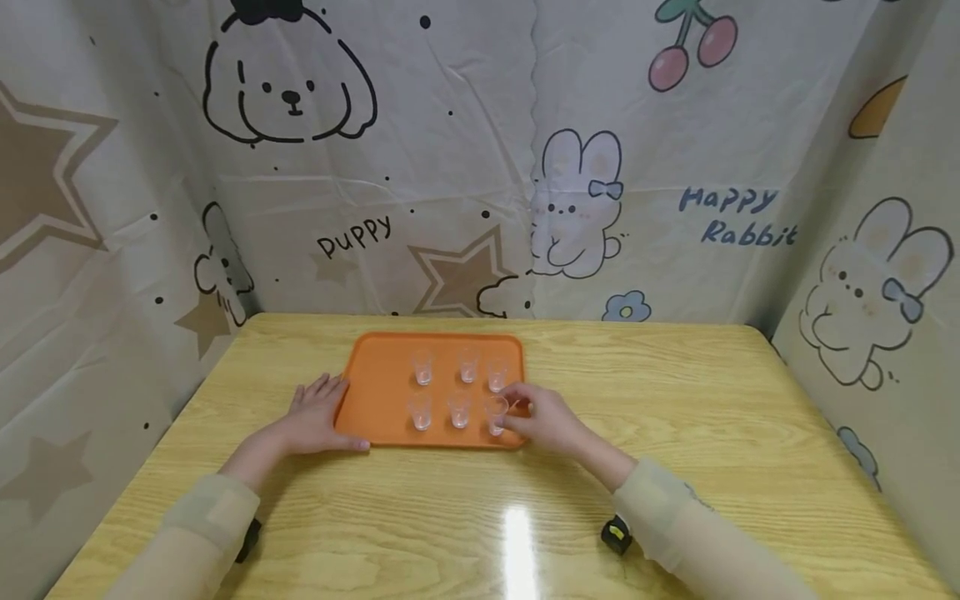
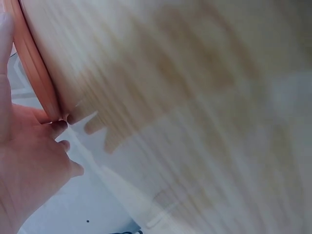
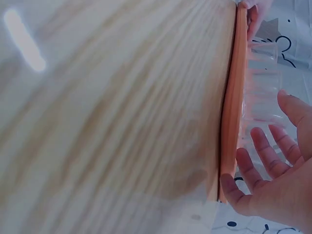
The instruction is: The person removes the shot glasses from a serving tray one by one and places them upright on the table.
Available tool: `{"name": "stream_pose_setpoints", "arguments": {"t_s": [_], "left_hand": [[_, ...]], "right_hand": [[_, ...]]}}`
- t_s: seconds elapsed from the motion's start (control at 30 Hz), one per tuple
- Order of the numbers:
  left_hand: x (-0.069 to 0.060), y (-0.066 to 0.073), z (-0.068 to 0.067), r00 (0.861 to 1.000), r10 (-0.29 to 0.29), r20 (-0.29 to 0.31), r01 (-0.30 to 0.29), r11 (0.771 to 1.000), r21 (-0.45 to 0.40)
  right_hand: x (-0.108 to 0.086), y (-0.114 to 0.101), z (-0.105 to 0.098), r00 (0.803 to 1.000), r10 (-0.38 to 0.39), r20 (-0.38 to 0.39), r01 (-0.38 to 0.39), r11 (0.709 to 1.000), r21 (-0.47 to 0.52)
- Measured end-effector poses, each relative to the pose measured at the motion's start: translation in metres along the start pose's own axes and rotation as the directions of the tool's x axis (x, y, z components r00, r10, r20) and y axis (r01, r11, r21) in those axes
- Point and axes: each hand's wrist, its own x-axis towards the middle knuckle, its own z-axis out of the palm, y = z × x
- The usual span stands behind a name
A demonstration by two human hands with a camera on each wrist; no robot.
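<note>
Several small clear plastic cups (image 1: pixel 459 410) stand upright in two rows on an orange tray (image 1: pixel 375 367). My right hand (image 1: pixel 546 419) is at the tray's right end, with thumb and index finger around the front right cup (image 1: pixel 495 408), which stands on the tray. In the right wrist view the thumb and index finger (image 3: pixel 278 136) flank a cup, the other fingers spread. At the tray's left side my left hand (image 1: pixel 311 421) rests with its fingers stretched along the edge and its thumb by the front left corner.
The tray lies on a wood-grain table (image 1: pixel 660 400), towards its back edge. Behind and beside the table hangs a printed cloth (image 1: pixel 465 150) with cartoon animals. A bright light reflection (image 1: pixel 517 550) shows on the tabletop in front.
</note>
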Motion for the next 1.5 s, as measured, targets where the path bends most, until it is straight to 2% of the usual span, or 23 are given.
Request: {"name": "stream_pose_setpoints", "arguments": {"t_s": [0.33,0.6,0.83,1.23,1.5], "left_hand": [[-0.002,0.003,0.002,1.000,-0.016,-0.004,0.016,0.999,-0.042],[-0.005,0.004,0.000,1.000,-0.003,-0.014,0.003,1.000,-0.001],[-0.003,0.005,-0.001,1.000,0.009,-0.016,-0.009,1.000,0.025],[-0.007,0.006,-0.003,1.000,0.004,-0.003,-0.004,1.000,0.028],[-0.006,0.005,-0.003,1.000,0.020,0.010,-0.020,1.000,-0.012]], "right_hand": [[-0.008,0.006,-0.034,0.999,-0.022,-0.027,0.022,1.000,-0.014],[-0.008,0.016,-0.070,1.000,0.013,-0.028,-0.014,1.000,-0.024],[0.001,0.032,-0.092,0.998,0.032,-0.052,-0.033,0.999,-0.027],[0.029,0.064,-0.099,0.982,0.143,-0.119,-0.148,0.988,-0.033],[0.039,0.076,-0.098,0.968,0.207,-0.139,-0.215,0.976,-0.042]]}}
